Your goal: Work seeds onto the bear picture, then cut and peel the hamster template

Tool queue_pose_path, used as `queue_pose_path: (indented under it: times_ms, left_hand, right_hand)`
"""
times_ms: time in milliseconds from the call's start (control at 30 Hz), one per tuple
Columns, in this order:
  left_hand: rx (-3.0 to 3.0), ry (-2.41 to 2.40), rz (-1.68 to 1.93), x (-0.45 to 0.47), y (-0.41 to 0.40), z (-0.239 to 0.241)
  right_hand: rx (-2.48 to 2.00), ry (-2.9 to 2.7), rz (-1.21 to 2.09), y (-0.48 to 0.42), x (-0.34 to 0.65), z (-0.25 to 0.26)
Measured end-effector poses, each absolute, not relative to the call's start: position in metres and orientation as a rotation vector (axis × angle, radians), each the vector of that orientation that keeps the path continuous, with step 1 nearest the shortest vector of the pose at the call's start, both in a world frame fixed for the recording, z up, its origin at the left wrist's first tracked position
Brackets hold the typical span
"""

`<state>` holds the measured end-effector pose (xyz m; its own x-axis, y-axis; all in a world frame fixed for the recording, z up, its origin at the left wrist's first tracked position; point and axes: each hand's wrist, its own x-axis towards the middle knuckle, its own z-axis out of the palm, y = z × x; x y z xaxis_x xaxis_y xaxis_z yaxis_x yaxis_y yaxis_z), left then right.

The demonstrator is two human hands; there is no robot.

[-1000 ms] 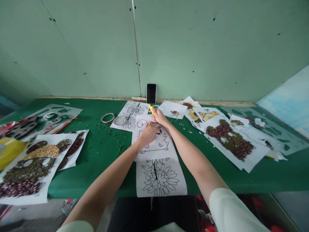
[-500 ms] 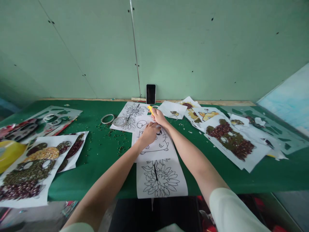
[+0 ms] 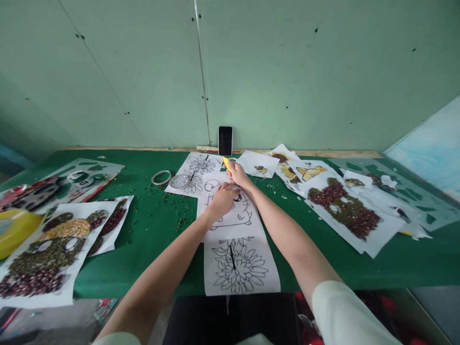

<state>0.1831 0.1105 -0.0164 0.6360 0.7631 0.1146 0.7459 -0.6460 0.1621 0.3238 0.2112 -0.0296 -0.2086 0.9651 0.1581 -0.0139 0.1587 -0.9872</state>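
A white sheet with a black-line cartoon animal drawing (image 3: 230, 218) lies on the table before me. My left hand (image 3: 223, 199) presses on this sheet, fingers stretched out and nothing held. Just beyond it, my right hand (image 3: 237, 175) is closed around what looks like a yellow utility knife (image 3: 225, 162). Its handle sticks up from the fist; the tip is hidden behind my hands. Under and below the drawing runs a sheet with line-drawn flowers (image 3: 240, 268), its lower end at the table's front edge. Another flower sheet (image 3: 192, 167) lies at upper left.
A phone (image 3: 225, 141) leans against the wall. Rolls of tape (image 3: 161, 177) and scattered seeds (image 3: 181, 221) lie left of my hands. Seed pictures (image 3: 75, 244) and a yellow tape roll (image 3: 21, 227) sit far left; more seed pictures (image 3: 388, 227) lie right on the green table (image 3: 151, 268).
The view has shifted very slightly. Both hands stay in nearly the same place on the drawing, with the yellow knife still in my right hand.
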Motion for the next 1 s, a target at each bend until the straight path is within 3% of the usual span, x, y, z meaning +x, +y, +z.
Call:
queue_pose_path:
  times_ms: [567, 767, 867, 1000]
  left_hand:
    - [2.739, 1.267, 0.29, 0.183, 0.113, -0.023]
    - [2.739, 1.27, 0.314, 0.181, 0.114, -0.024]
    - [2.727, 1.293, 0.287, 0.181, 0.114, -0.023]
    - [2.738, 1.3, 0.282, 0.181, 0.114, -0.022]
  right_hand:
    - [-0.958, -1.382, 1.282, 0.217, 0.324, -0.037]
    - [-0.955, -1.299, 1.365, 0.221, 0.335, -0.016]
    - [-1.098, -1.42, 1.148, 0.224, 0.357, -0.003]
    - [-1.455, -1.848, 0.598, 0.213, 0.395, -0.005]
